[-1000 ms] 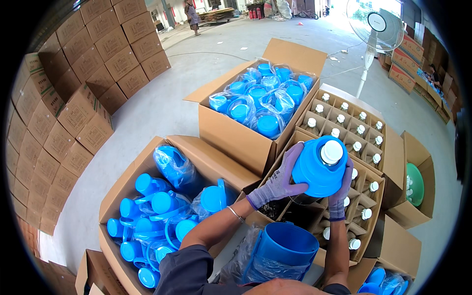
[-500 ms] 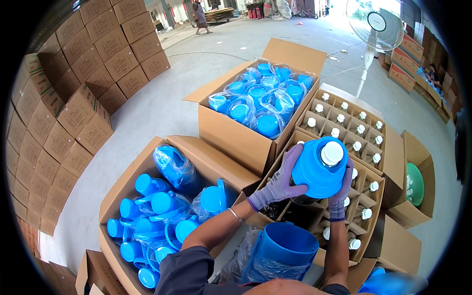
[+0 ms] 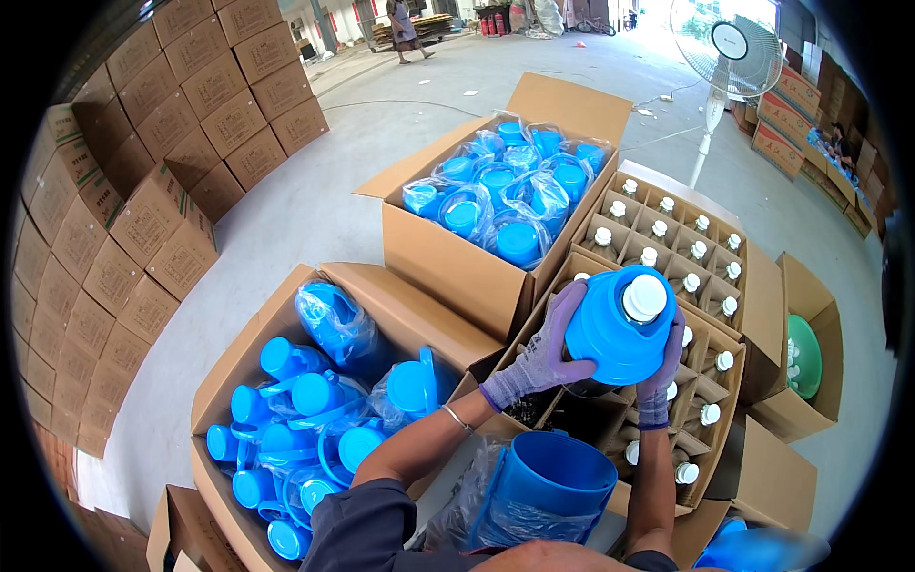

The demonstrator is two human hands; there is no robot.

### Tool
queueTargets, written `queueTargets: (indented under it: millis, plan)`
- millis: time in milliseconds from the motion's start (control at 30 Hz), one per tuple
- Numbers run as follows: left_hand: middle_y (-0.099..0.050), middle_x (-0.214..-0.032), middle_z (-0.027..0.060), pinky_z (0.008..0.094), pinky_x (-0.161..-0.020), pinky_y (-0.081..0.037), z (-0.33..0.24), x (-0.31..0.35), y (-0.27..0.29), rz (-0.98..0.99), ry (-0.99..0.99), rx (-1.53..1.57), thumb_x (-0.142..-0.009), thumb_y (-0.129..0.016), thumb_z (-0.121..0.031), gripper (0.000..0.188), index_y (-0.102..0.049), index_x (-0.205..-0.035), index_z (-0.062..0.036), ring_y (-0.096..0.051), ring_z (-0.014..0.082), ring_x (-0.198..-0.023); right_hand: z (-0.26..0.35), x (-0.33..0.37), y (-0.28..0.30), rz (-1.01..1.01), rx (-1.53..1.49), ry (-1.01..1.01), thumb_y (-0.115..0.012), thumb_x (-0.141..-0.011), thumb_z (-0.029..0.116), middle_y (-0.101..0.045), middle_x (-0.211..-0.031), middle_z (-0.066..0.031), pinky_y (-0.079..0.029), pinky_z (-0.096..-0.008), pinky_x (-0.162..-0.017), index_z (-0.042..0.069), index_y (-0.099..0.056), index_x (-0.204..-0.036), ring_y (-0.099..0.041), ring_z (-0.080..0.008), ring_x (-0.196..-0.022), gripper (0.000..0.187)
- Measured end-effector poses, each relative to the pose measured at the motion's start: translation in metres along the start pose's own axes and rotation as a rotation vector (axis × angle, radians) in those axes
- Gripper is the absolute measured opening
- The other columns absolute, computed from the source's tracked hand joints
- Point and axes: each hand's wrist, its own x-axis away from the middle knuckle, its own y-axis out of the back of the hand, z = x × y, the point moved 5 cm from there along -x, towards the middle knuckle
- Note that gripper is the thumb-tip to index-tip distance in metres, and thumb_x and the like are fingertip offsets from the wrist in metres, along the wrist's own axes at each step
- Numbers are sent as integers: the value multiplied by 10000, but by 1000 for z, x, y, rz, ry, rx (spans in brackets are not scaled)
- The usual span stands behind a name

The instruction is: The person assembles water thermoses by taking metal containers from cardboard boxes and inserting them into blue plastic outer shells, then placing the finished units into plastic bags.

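My left hand (image 3: 545, 353), in a purple-grey glove, grips the left side of a blue thermos collar (image 3: 610, 329) with a white stopper (image 3: 644, 298) in its centre. On the other side my right hand (image 3: 658, 386), gloved alike, closes around its edge. Both hands hold it above a divided carton (image 3: 734, 400) of white-capped bottles (image 3: 710, 414). What lies beneath the collar is mostly hidden. Close to my body stands an open blue thermos casing (image 3: 548, 481), its top uncovered and clear plastic wrap around its lower part.
To the left, a carton (image 3: 257, 329) holds several blue thermoses (image 3: 319, 393). Another carton (image 3: 448, 253) ahead holds bagged blue ones. A standing fan (image 3: 715, 105) rises at far right, near a box with a green basin (image 3: 805, 357). Stacked cartons (image 3: 157, 229) line the left.
My hands and the thermos collar keep almost the same place. In the background a walking person has moved a little to the right.
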Motion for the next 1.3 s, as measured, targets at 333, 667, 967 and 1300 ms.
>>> queueTargets:
  millis: [333, 667, 967, 1300]
  plan:
    - [-182, -1572, 228, 442, -1211, -143, -2, -1, 0, -5, 48, 18, -660, -738, -255, 1095, -133, -1545, -30, -166, 377, -1480, -13, -1, 9, -32, -16, -28, -374, -1045, 313, -494, -1361, -126, -361, -391, -1110, 40, -442, -1394, -472, -243, -1288, 448]
    - [-175, -1573, 224, 470, -1204, -141, 2, 3, -3, -45, -50, 46, -707, -731, -233, 1055, -127, -1558, -76, -166, 390, -1475, -17, 0, 7, -49, -150, -43, -387, -1047, 305, -497, -1368, -112, -390, -372, -1088, 43, -455, -1381, -491, -221, -1264, 430]
    - [-168, -1578, 228, 487, -1202, -156, 6, 6, -5, -63, -57, 30, -759, -757, -378, 1051, -146, -1557, -70, -166, 395, -1475, -17, 0, 10, 7, -158, -14, -311, -1079, 361, -523, -1364, -88, -421, -359, -1076, 53, -423, -1424, -508, -194, -1251, 476]
    - [-173, -1572, 228, 488, -1200, -156, 5, 9, -7, -66, -70, 41, -739, -754, -362, 1060, -146, -1557, -74, -169, 397, -1474, -21, 3, 16, 12, 7, 35, -276, -1089, 325, -501, -1399, -101, -398, -354, -1095, 40, -405, -1443, -494, -196, -1271, 473]
